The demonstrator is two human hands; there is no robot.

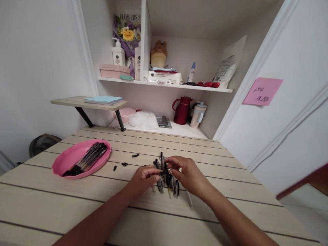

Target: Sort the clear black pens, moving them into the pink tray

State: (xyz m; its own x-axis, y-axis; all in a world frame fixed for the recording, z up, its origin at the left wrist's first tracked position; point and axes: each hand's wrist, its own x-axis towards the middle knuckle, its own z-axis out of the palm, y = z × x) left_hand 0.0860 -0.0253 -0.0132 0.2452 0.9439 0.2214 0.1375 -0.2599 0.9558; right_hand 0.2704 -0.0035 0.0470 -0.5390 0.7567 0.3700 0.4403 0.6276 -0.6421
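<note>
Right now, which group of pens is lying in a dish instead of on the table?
The bundle of black pens at the left, lying in the pink oval dish. The other pens lie loose on the wooden table under both hands.

One head-worn view looks forward and down from above the near edge of the table (pixel 77 205); it sits close over the hands; the shelf (pixel 164 85) faces it, farther off.

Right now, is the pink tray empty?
No, the pink tray holds a bundle of black pens lying across it, left of the hands.
</note>
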